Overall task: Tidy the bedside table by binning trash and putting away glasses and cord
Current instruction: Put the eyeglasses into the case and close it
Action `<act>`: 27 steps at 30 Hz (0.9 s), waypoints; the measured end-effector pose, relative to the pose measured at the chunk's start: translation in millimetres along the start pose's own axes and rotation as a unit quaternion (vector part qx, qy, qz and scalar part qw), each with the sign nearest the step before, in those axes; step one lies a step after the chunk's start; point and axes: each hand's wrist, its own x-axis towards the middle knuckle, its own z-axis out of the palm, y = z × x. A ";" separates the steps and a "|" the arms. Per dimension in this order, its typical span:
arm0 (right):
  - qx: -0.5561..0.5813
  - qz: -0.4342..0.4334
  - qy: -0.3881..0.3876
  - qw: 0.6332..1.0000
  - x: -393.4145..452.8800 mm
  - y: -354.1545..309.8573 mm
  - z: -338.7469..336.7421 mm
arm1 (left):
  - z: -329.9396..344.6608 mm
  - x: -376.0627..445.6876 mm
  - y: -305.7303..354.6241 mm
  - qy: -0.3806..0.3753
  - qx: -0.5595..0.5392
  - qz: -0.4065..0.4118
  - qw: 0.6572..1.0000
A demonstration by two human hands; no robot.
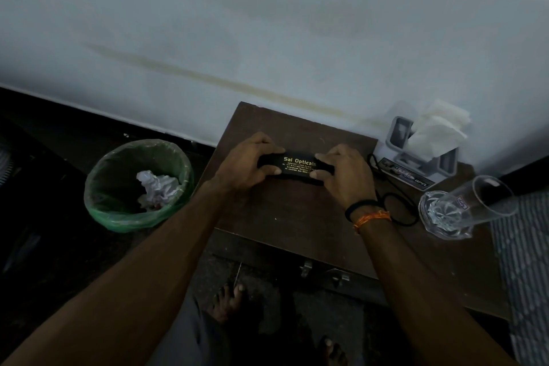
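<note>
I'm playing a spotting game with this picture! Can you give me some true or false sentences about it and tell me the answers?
1. Both hands, left hand and right hand, hold the black glasses case with gold lettering. True.
2. The round bin with a green plastic liner holds nothing. False: crumpled white paper lies inside it.
3. The looped black cord lies on the brown wooden bedside table. True.
4. The clear drinking glass stands left of the case. False: it is on the right.
</note>
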 end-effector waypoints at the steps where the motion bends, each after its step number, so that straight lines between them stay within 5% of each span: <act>1: 0.004 -0.001 -0.004 1.000 0.9 -0.1 0.0 | 0.0 1.2 -0.1 -0.002 -0.003 -0.007 1.000; 12: 0.025 0.067 0.005 0.997 -2.0 -5.8 4.0 | 2.7 4.8 -0.9 -0.005 -0.033 -0.022 0.999; 27: 0.019 0.028 0.032 0.999 10.0 -7.7 9.6 | 14.3 28.3 0.4 0.012 0.007 -0.026 1.000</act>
